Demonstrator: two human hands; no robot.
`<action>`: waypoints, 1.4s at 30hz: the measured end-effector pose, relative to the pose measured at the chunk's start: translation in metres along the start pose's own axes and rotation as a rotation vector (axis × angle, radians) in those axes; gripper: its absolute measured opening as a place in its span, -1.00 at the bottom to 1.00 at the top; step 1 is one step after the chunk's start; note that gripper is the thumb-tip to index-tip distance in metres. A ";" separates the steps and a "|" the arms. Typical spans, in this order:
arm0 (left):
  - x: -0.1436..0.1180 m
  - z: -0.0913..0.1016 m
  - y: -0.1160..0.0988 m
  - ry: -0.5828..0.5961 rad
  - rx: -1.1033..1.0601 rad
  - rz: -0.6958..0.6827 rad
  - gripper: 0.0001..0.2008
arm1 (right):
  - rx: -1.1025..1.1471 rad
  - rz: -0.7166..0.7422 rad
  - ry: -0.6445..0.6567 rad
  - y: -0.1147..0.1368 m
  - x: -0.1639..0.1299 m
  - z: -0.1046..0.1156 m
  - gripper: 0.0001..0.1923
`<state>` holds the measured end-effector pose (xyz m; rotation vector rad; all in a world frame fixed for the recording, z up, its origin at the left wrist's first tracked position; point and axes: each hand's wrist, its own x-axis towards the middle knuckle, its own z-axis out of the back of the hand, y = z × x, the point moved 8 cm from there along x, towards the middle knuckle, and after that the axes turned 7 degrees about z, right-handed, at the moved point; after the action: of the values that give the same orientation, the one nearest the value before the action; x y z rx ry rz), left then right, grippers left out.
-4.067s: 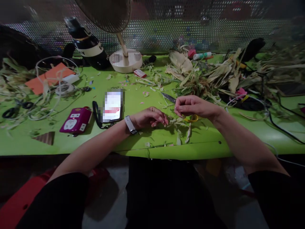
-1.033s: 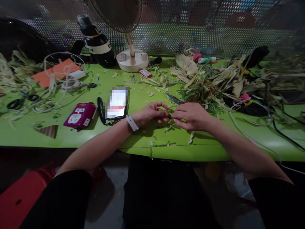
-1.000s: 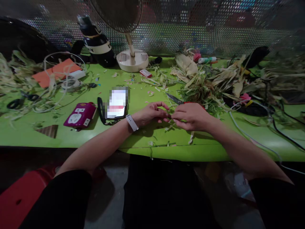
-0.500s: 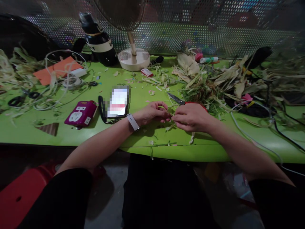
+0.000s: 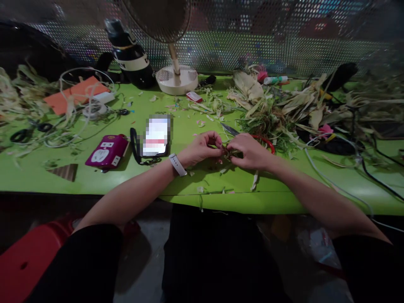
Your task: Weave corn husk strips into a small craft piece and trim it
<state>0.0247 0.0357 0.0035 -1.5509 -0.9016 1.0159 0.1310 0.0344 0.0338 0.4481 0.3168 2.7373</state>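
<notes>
My left hand (image 5: 205, 148) and my right hand (image 5: 248, 152) meet above the near part of the green table. Between their fingertips is a small tangle of thin brownish-green strands (image 5: 225, 152), like plant fibre; its exact kind is unclear. Thumb and fingers of my left hand pinch one side of it. My right hand grips the other side with curled fingers. Just behind my right hand lie scissors with red handles (image 5: 267, 142), their blades pointing away to the left and partly hidden. A pale scrap of husk (image 5: 254, 181) lies below my right hand.
To the left are a phone (image 5: 156, 136), a purple power adapter (image 5: 107, 151) and black scissors (image 5: 30, 129). A fan (image 5: 176, 80) and a dark bottle (image 5: 134, 63) stand behind. Dried husks (image 5: 293, 105) and grass are heaped at right; cables (image 5: 337, 176) cross there.
My right hand has shifted slightly up and left, with its fingers turned, so more of the red scissor handles shows. The strands between my fingertips are now more visible.
</notes>
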 end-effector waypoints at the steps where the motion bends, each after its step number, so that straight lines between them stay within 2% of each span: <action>1: -0.001 0.001 -0.004 -0.029 0.058 -0.057 -0.71 | 0.002 -0.011 0.005 -0.002 0.000 -0.001 -0.88; 6: -0.012 0.002 -0.024 -0.184 0.441 -0.357 -0.83 | 0.036 -0.051 -0.056 -0.006 -0.002 0.005 -0.87; 9: -0.019 0.001 -0.029 -0.275 0.606 -0.486 -0.90 | 0.110 -0.082 -0.085 -0.007 -0.002 0.009 -0.83; 11: -0.021 0.001 -0.030 -0.313 0.657 -0.542 -0.90 | 0.212 -0.161 -0.103 -0.013 -0.003 0.010 -0.76; 14: -0.025 -0.001 -0.033 -0.332 0.714 -0.608 -0.91 | 0.436 -0.356 -0.118 -0.029 -0.008 0.003 -0.68; 16: -0.027 -0.003 -0.035 -0.346 0.754 -0.608 -0.93 | 0.607 -0.414 -0.108 -0.035 -0.010 -0.006 -0.66; 19: -0.026 -0.002 -0.035 -0.361 0.772 -0.524 -0.94 | 0.804 -0.416 -0.103 -0.037 -0.011 -0.016 -0.63; 25: -0.024 0.000 -0.031 -0.325 0.683 -0.452 -0.91 | 0.897 -0.494 -0.174 -0.045 -0.014 -0.020 -0.63; 34: -0.024 0.004 -0.033 -0.369 0.635 -0.424 -0.87 | 0.632 -0.516 -0.236 -0.043 -0.015 0.000 -0.77; 42: -0.023 0.004 -0.032 -0.355 0.578 -0.406 -0.85 | 0.155 -0.241 -0.366 -0.025 -0.007 0.032 -0.92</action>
<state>0.0113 0.0219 0.0382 -0.6826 -0.9977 1.1376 0.1559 0.0601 0.0550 0.8767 0.4538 2.3478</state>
